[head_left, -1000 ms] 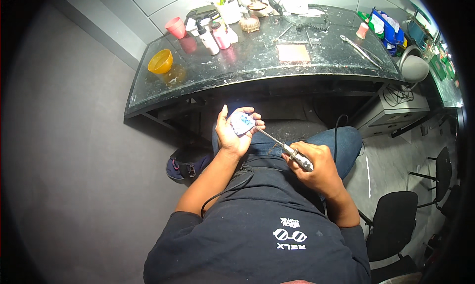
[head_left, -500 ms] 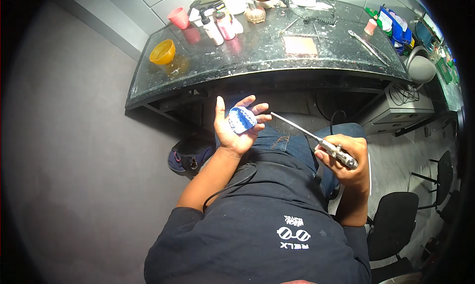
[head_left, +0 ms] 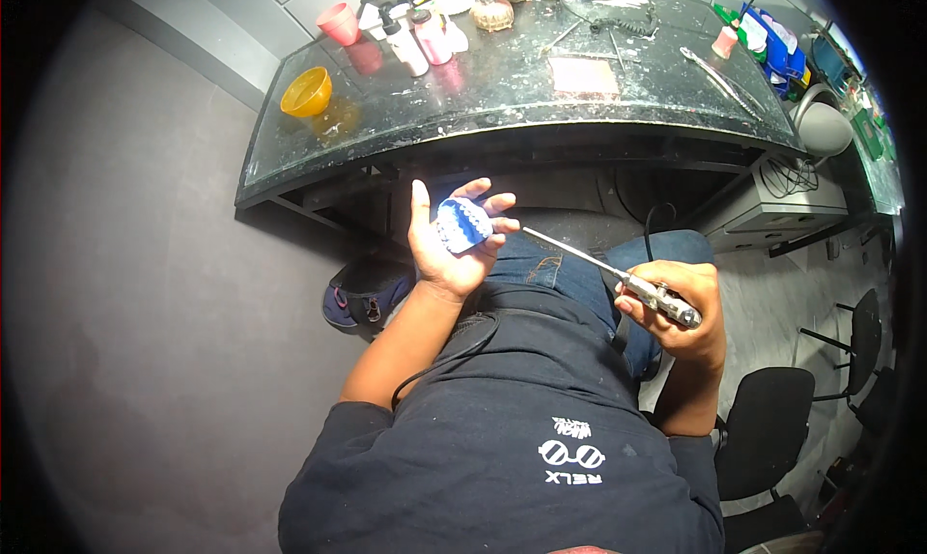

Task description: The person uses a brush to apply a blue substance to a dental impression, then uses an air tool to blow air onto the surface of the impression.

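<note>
My left hand (head_left: 446, 260) is palm up over my lap, fingers spread. In it rests a small white dental model (head_left: 463, 225) with a deep blue layer along its toothed, arch-shaped surface. My right hand (head_left: 676, 298) is wrapped round the silvery handle of a metal tool (head_left: 637, 287) with a long thin rod; its exact kind is unclear. The rod slants up and left, its tip near the fingertips of my left hand, with a gap to the model.
Ahead stands a dark, stained workbench (head_left: 425, 119) with a yellow bowl (head_left: 307, 93), a pink cup (head_left: 339, 24), bottles (head_left: 432, 38) and a pale pink square slab (head_left: 583, 76). A dark bag (head_left: 366, 296) is on the floor at left. Drawers (head_left: 772, 198) and a black chair (head_left: 766, 428) are at right.
My left hand and the dental model have shifted slightly left, and the model is turned a little. The right hand keeps nearly the same place and grip. The whole view has shifted slightly.
</note>
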A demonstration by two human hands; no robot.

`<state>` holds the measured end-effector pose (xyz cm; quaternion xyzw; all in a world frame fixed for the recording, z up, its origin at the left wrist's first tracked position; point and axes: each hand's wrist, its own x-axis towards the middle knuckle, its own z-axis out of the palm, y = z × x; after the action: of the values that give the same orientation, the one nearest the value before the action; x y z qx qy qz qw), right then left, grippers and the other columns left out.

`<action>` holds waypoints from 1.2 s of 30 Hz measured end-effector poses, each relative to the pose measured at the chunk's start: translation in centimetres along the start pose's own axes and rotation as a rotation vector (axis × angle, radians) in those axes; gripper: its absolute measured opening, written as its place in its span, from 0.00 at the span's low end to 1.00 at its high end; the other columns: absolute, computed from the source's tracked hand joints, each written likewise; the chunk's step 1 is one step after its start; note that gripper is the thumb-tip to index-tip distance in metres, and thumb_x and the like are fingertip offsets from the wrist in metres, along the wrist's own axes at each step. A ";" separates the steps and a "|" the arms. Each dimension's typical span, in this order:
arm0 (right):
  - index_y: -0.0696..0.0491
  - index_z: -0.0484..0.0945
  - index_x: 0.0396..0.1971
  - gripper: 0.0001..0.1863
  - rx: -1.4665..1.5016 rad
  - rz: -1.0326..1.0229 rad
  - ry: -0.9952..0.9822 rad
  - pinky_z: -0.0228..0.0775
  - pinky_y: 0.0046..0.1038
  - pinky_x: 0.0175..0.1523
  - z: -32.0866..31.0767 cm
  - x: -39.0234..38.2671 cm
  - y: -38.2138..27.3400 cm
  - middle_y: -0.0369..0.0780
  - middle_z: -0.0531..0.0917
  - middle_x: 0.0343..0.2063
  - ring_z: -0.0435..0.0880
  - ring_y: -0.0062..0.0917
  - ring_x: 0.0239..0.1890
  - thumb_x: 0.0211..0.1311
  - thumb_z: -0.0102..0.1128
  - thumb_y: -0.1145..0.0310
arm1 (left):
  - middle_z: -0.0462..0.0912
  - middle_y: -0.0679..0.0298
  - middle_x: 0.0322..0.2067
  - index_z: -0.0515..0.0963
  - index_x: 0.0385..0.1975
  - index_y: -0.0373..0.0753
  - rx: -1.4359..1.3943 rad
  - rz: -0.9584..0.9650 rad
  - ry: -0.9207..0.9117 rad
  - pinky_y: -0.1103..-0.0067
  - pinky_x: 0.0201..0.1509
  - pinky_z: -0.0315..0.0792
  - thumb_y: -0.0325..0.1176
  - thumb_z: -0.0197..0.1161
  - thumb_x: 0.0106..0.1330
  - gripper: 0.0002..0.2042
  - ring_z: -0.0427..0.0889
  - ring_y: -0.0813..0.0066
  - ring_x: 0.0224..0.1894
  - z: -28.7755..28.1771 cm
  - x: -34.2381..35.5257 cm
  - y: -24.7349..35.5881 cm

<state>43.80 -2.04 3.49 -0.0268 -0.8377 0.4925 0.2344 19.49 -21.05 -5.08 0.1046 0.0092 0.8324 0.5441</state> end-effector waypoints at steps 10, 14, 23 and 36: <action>0.61 0.81 0.28 0.06 -0.101 -0.014 0.106 0.73 0.26 0.31 3.5 0.1 0.1 0.44 0.82 0.22 0.82 0.31 0.22 0.48 0.66 0.81 | 0.59 0.24 0.64 0.62 0.61 0.23 0.286 0.233 0.199 0.54 0.68 0.70 0.58 0.38 0.77 0.36 0.64 0.29 0.67 1.2 0.9 -1.7; 0.60 0.80 0.30 0.07 -0.130 -0.022 0.108 0.72 0.27 0.31 4.3 0.3 -0.1 0.43 0.82 0.23 0.82 0.33 0.23 0.48 0.66 0.80 | 0.58 0.24 0.65 0.62 0.61 0.25 0.326 0.260 0.239 0.57 0.66 0.73 0.58 0.40 0.77 0.35 0.61 0.30 0.69 1.6 0.9 -2.2; 0.58 0.81 0.37 0.12 -0.187 -0.009 0.024 0.79 0.32 0.38 5.0 -0.1 0.3 0.45 0.86 0.32 0.87 0.38 0.32 0.49 0.67 0.76 | 0.60 0.25 0.64 0.65 0.60 0.27 0.348 0.301 0.271 0.58 0.69 0.66 0.57 0.42 0.77 0.33 0.60 0.33 0.70 2.0 0.8 -2.8; 0.57 0.81 0.37 0.13 -0.186 -0.004 0.022 0.79 0.32 0.39 5.1 -0.2 0.2 0.44 0.86 0.32 0.87 0.37 0.33 0.48 0.67 0.77 | 0.59 0.27 0.65 0.62 0.64 0.27 0.352 0.243 0.204 0.63 0.63 0.72 0.59 0.40 0.77 0.35 0.60 0.36 0.70 1.4 0.9 -2.5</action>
<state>41.79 -6.10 1.20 -0.0523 -0.8772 0.4117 0.2413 21.69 -19.36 -3.94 0.1135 0.1964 0.8836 0.4096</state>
